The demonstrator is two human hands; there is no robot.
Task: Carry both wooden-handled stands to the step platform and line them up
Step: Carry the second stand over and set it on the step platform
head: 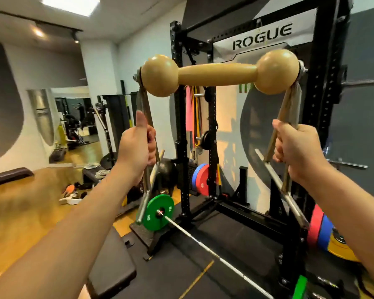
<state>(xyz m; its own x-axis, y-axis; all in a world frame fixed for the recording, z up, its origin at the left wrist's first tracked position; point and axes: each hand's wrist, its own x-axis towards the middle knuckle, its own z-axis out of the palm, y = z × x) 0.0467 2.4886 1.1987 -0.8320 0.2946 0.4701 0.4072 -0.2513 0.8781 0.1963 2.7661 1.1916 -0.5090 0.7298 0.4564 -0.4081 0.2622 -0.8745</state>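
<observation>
I hold one wooden-handled stand (218, 74) up at chest height in front of me. Its pale wooden handle has a round ball at each end and lies level, above both hands. My left hand (136, 143) grips the metal legs on the left side, thumb pointing up. My right hand (294, 147) grips the metal legs on the right side. The metal foot bars (281, 186) hang below my fists. A second stand and the step platform are not in view.
A black Rogue power rack (181, 126) stands straight ahead. A barbell with a green plate (158, 212) lies on the black mat below. Red and blue plates (201, 178) lean by the rack. A padded bench (110, 266) sits low left; clutter lies on the wooden floor.
</observation>
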